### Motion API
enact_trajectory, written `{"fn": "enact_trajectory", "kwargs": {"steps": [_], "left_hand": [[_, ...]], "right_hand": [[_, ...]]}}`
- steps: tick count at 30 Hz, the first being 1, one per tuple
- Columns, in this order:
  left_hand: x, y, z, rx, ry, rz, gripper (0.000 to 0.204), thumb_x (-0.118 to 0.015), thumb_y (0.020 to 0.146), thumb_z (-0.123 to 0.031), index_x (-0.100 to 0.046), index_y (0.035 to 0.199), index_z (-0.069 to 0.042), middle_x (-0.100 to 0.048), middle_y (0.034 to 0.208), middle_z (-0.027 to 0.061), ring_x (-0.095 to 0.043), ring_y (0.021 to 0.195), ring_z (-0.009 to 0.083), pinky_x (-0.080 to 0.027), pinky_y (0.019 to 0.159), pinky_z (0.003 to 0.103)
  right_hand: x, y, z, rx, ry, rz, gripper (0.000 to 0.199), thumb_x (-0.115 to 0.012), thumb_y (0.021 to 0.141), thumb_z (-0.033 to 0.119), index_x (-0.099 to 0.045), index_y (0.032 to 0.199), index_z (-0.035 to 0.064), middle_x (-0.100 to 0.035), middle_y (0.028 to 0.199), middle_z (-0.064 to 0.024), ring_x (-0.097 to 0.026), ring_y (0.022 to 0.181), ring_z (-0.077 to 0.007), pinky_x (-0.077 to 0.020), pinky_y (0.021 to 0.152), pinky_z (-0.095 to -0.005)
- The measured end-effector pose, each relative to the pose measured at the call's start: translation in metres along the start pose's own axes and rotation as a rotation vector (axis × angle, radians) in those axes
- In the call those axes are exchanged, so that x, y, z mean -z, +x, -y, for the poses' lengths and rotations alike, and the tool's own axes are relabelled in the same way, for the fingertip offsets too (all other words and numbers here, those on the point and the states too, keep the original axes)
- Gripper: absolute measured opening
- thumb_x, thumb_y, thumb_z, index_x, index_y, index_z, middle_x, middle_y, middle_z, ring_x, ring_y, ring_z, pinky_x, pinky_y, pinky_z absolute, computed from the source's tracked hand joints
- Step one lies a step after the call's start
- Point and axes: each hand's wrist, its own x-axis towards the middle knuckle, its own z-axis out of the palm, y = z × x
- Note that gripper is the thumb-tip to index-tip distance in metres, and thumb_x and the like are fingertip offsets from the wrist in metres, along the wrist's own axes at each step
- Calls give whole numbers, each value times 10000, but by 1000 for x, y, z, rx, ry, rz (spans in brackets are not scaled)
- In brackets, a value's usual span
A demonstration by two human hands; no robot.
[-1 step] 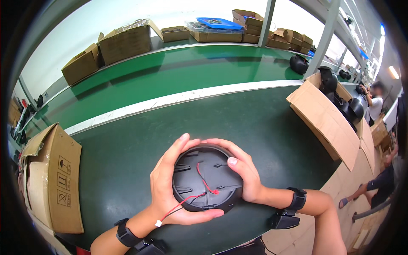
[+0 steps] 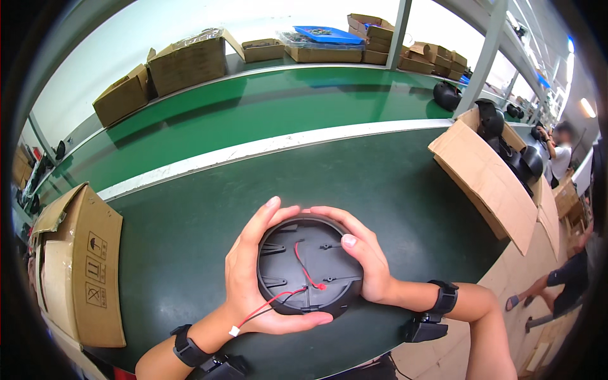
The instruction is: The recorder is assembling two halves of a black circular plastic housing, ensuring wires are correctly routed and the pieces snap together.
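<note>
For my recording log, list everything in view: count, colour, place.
round housing: 1, black, lower centre
wires: several, red and black, on housing
connector: 1, white, left of housing
worktable: 1, dark green, foreground
left carton: 1, brown, left end
right carton: 1, brown, right end
rear surface: 1, bright green, behind worktable
curved parts: several, black, right carton, rear surface
rear boxes: several, brown, back
tray: 1, blue, back
uprights: several, grey, rear
people: at least 2, white top, dark shorts, far right
wrist straps: 2, black, wrists
left hand: 1, bare, around housing
right hand: 1, bare, around housing
</note>
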Motion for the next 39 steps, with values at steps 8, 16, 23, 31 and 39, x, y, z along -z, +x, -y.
{"fn": "enact_trajectory", "kwargs": {"steps": [8,16,23,31,39], "left_hand": [[3,3,0,-13,14,4,1072,-894,502,-402,-410,1357,28,-582,1219,203,-616,1053,323,-477,914,396],[7,2,-7,-86,-12,92,1050,-880,511,-429,-422,1352,0,-559,1252,181,-583,1094,339,-404,995,479],[8,7,1,-227,-3,91,1062,-866,509,-484,-423,1358,-25,-451,1324,224,-436,1227,445,-306,1038,605],[15,-9,29,-144,73,-63,1106,-856,518,-512,-388,1356,38,-429,1330,253,-413,1268,401,-332,1061,471],[0,-19,12,183,42,20,1392,-959,457,-397,-129,1482,48,-211,1511,228,-321,1380,321,-270,1137,429]], "right_hand": [[35,27,-2,-319,368,152,558,-338,1018,484,-533,1234,8,-538,1294,-146,-469,1250,-201,-354,1060,-342],[14,28,-3,-201,213,167,502,-320,1023,368,-519,1283,-12,-524,1315,-161,-477,1261,-236,-333,1091,-351],[21,26,8,-291,253,320,563,-363,973,343,-465,1332,-79,-490,1378,-200,-488,1262,-261,-338,1097,-361],[21,27,-5,-198,286,209,559,-378,952,324,-486,1292,-106,-528,1328,-215,-518,1229,-270,-358,1085,-360],[23,29,-10,-115,255,26,544,-345,965,314,-471,1321,-79,-533,1329,-194,-522,1221,-258,-362,1076,-354]]}}
